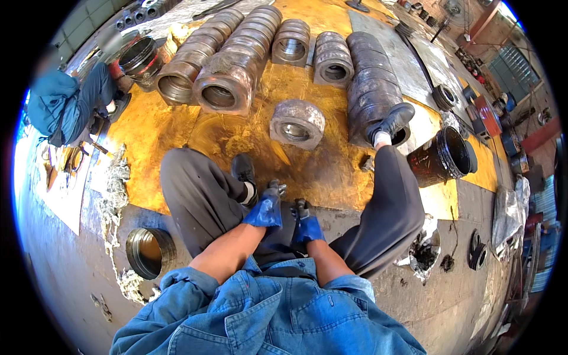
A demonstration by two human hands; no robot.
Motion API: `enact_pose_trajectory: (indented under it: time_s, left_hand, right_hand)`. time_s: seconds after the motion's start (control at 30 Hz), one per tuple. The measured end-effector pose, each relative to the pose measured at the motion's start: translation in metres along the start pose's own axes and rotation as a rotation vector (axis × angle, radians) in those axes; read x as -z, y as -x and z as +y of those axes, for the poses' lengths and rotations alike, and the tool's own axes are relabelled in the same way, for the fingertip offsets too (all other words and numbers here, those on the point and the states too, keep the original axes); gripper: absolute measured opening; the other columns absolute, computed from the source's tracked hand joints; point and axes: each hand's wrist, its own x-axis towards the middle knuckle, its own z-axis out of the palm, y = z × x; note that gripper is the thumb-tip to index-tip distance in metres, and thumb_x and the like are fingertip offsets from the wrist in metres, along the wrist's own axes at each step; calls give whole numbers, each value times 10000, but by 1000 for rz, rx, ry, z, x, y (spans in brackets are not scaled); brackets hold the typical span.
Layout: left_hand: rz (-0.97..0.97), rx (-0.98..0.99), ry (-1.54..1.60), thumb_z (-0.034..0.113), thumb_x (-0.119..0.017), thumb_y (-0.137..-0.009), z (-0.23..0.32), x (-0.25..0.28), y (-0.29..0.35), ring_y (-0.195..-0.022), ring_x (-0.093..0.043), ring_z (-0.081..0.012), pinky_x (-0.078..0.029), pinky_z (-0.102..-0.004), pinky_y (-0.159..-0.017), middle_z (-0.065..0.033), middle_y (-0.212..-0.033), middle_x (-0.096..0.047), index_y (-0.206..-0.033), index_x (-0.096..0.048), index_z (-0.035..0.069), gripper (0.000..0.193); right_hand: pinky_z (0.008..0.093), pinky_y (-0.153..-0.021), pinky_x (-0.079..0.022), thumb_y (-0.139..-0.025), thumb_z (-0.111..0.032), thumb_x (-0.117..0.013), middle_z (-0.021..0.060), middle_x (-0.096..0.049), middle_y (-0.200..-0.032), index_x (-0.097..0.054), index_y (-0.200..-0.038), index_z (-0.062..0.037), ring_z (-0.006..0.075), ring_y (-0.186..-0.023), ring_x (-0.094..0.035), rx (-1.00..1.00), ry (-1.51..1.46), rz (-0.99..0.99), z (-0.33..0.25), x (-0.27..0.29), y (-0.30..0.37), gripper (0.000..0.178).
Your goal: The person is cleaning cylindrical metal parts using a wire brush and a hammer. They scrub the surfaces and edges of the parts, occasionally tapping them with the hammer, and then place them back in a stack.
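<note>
Left hand (267, 207) just beside right hand (306, 223), between bent knees (179, 167).

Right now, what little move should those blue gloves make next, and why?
Maybe stretch the left hand and right hand forward to the lone metal block: it stands on the yellow floor ahead, apart from the rows of blocks, and neither hand touches it.

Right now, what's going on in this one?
The blue-gloved left hand and right hand are low and close together; I can't make out anything held in either. Ahead, one metal ring block sits apart on the yellow floor sheet, with rows of similar blocks beyond. Another person sits at far left.
</note>
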Motion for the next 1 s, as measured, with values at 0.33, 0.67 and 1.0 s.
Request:
enact_pose_trajectory:
  time_s: [0.33, 0.67, 1.0]
  left_hand:
    - [22, -542, -43, 113, -486, -999, 116, -177, 103, -653, -430, -89, -368, -230, -556, -2, -750, -457, -857, -542, 111, 153]
    - [24, -978, -368, 90, -586, -975, 169, -127, 107, -789, -617, -151, -517, -287, -714, -58, -893, -652, -1131, -624, 17, 177]
    - [45, -1037, 30, 254, -559, -1066, 104, -90, 159, -1089, -687, -363, -569, -459, -975, -146, -1289, -640, -1291, -608, 27, 323]
  right_hand:
    - [321, -593, -501, -1037, -467, -541, 80, -720, -899, -612, -1244, -118, 175, -688, -636, -239, -167, 40, -50, -20, 3, 412]
    - [334, -576, -482, -1044, -449, -526, 79, -700, -884, -623, -1173, -93, 168, -700, -620, -119, -212, 11, -82, -72, 1, 391]
    - [350, -581, -457, -1034, -545, -503, 9, -624, -785, -629, -1011, -150, 149, -658, -557, -161, -300, -29, -104, -65, 21, 414]
